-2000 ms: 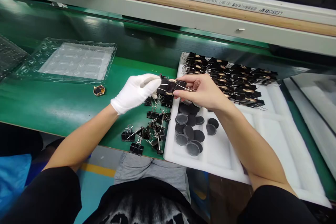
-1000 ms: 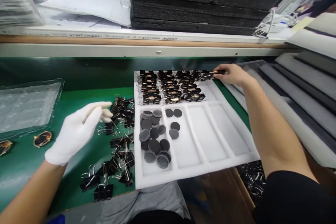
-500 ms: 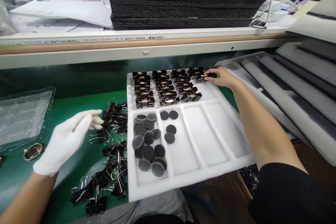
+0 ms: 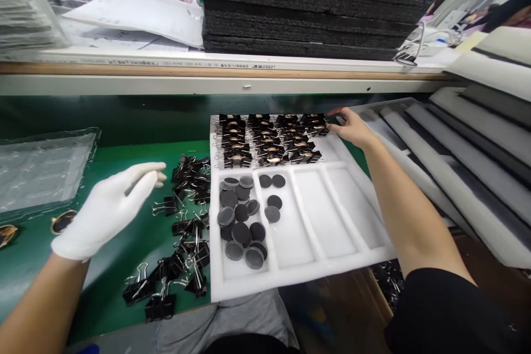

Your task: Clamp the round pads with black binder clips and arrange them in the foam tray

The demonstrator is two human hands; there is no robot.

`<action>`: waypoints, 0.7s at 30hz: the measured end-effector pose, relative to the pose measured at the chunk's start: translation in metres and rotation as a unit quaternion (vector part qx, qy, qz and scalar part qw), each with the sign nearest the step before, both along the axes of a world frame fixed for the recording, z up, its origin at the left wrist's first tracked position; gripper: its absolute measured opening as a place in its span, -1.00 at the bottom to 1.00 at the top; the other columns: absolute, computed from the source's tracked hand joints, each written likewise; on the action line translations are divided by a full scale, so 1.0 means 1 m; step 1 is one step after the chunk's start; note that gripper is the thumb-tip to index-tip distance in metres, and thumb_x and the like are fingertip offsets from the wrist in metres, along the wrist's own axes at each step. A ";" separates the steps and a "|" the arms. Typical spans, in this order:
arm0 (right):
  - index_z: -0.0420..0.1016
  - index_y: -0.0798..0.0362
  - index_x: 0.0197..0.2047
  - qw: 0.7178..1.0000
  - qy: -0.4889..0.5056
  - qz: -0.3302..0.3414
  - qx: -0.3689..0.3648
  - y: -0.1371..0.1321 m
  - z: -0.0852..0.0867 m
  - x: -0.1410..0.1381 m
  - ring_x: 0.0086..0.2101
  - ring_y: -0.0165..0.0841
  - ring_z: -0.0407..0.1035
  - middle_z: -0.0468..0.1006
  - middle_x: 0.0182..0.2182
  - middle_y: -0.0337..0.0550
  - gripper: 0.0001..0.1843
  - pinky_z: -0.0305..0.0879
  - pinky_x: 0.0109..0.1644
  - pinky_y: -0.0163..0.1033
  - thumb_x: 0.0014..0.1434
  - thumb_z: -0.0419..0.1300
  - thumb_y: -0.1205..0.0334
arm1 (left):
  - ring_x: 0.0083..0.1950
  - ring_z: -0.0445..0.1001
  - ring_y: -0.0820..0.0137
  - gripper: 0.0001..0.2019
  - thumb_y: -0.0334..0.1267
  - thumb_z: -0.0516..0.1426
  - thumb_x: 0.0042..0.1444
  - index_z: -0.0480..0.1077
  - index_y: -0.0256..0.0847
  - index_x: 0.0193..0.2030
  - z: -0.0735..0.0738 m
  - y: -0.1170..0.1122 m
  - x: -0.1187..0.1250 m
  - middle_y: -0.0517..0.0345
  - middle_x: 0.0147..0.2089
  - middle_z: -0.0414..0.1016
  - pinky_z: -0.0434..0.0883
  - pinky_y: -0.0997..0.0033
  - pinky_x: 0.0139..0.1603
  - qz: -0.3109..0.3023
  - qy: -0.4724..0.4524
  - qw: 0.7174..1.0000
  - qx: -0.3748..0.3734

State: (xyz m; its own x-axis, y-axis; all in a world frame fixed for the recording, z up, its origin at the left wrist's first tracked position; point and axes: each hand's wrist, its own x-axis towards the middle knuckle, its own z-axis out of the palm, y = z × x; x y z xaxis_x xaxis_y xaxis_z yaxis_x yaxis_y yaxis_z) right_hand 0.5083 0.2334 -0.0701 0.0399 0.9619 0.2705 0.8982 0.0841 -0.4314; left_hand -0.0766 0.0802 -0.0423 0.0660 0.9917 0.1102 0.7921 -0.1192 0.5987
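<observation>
My left hand point(image 4: 112, 204), in a white glove, hovers over the green table with its fingers stretched out and nothing in them. To its right lies a loose pile of black binder clips point(image 4: 191, 177). My bare right hand point(image 4: 348, 126) is at the far right end of the rows of clipped pieces, thumb and fingers apart, beside a binder clip point(image 4: 318, 129). Those rows of binder clips point(image 4: 269, 141), with gold-coloured parts between them, stand on the back half of a white foam tray point(image 4: 240, 287). Dark round discs point(image 4: 240, 232) lie in its two left front compartments.
Two gold-rimmed dark oval pieces point(image 4: 8, 235) and a clear plastic tray point(image 4: 45, 171) lie at the left. Stacked grey and white foam sheets point(image 4: 468, 160) crowd the right side. Black foam sheets point(image 4: 307, 11) stand on the shelf behind, with a person partly visible beyond.
My right hand has let go of the binder clip at the end of the row, and its fingers have parted. The view has shifted slightly; my left hand stays over the table.
</observation>
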 end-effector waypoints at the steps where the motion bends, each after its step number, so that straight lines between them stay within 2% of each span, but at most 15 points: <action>1: 0.44 0.03 0.01 0.999 0.029 -0.013 0.027 -0.005 0.005 -0.007 0.03 -0.08 0.44 0.57 0.11 0.18 -0.64 0.40 0.06 0.00 0.17 0.20 0.09 | 0.19 0.60 0.16 -0.59 0.15 0.04 0.37 0.51 0.09 0.18 0.003 0.000 -0.006 0.25 0.13 0.67 0.43 0.08 0.36 0.008 0.023 1.000 0.015; 3: 0.43 -0.03 -0.15 0.995 0.080 -0.026 0.061 -0.021 0.014 -0.026 -0.10 -0.14 0.47 0.64 -0.06 0.13 -0.78 0.40 0.00 -0.04 0.15 0.21 0.10 | 0.29 0.53 0.13 -0.59 0.11 0.04 0.38 0.49 0.06 0.21 0.008 -0.001 -0.020 0.24 0.26 0.60 0.39 0.05 0.41 0.027 0.075 0.996 0.042; 5: 0.43 -0.08 -0.25 0.995 0.087 -0.003 0.053 -0.046 0.022 -0.051 -0.23 -0.13 0.47 0.66 -0.22 0.09 -0.85 0.39 -0.07 0.00 0.10 0.26 0.10 | 0.34 0.49 0.09 -0.58 0.06 0.01 0.40 0.48 -0.02 0.22 0.006 -0.005 -0.037 0.15 0.30 0.56 0.37 0.02 0.41 0.049 0.119 0.990 0.065; 7: 0.49 -0.14 -0.26 0.996 0.073 0.056 0.015 -0.081 0.029 -0.081 -0.28 -0.07 0.49 0.67 -0.27 0.06 -0.86 0.39 -0.15 0.06 0.09 0.31 0.11 | 0.31 0.48 0.05 -0.60 -0.02 -0.01 0.40 0.50 -0.14 0.15 -0.004 -0.013 -0.058 0.01 0.24 0.59 0.36 0.00 0.40 0.080 0.150 0.981 0.098; 10: 0.53 -0.36 -0.17 0.982 -0.004 0.174 -0.077 -0.135 0.031 -0.124 -0.21 0.04 0.58 0.70 -0.15 0.01 -0.89 0.45 -0.31 0.09 0.22 0.24 -0.04 | 0.27 0.49 0.07 -0.63 -0.11 -0.05 0.42 0.51 -0.24 0.02 -0.030 -0.032 -0.093 -0.13 0.15 0.60 0.34 0.06 0.39 0.172 0.179 0.954 0.165; 11: 0.54 -0.43 -0.13 0.973 -0.011 0.213 -0.088 -0.150 0.028 -0.136 -0.16 0.07 0.61 0.71 -0.11 -0.01 -0.86 0.52 -0.27 0.12 0.23 0.22 -0.07 | 0.25 0.50 0.06 -0.63 -0.12 -0.06 0.42 0.51 -0.26 -0.04 -0.040 -0.040 -0.105 -0.19 0.10 0.60 0.34 0.07 0.37 0.218 0.189 0.939 0.188; 13: 0.55 -0.48 -0.07 0.960 -0.046 0.272 -0.053 -0.172 0.016 -0.157 -0.11 0.14 0.64 0.71 -0.07 -0.04 -0.79 0.58 -0.07 0.26 0.23 0.20 -0.08 | 0.23 0.50 0.03 -0.62 -0.08 -0.05 0.42 0.49 -0.29 -0.06 -0.056 -0.057 -0.129 -0.26 0.06 0.59 0.34 0.06 0.33 0.282 0.207 0.917 0.193; 16: 0.55 -0.39 0.10 0.942 -0.117 0.315 -0.011 -0.182 -0.012 -0.176 -0.08 0.27 0.63 0.68 0.06 0.10 -0.60 0.57 -0.06 0.42 0.25 0.12 -0.14 | 0.34 0.40 -0.05 -0.54 0.06 0.08 0.34 0.46 -0.34 0.07 -0.072 -0.079 -0.158 -0.33 0.19 0.50 0.29 0.01 0.38 0.335 0.232 0.895 0.178; 18: 0.55 -0.28 0.15 0.935 -0.133 0.329 -0.016 -0.178 -0.030 -0.179 -0.11 0.23 0.65 0.67 0.08 0.12 -0.53 0.62 -0.15 0.33 0.30 0.06 -0.18 | 0.42 0.31 -0.11 -0.37 0.16 0.20 0.20 0.41 -0.33 0.20 -0.078 -0.089 -0.172 -0.33 0.32 0.40 0.24 -0.05 0.42 0.335 0.246 0.899 0.140; 21: 0.57 -0.18 0.16 0.936 -0.127 0.329 -0.020 -0.168 -0.045 -0.174 -0.18 0.06 0.69 0.71 0.01 0.02 -0.45 0.66 -0.28 0.10 0.35 0.01 -0.27 | 0.42 0.32 -0.10 -0.23 0.22 0.25 0.12 0.33 -0.24 0.34 -0.083 -0.095 -0.184 -0.23 0.38 0.38 0.29 -0.07 0.40 0.296 0.236 0.924 0.050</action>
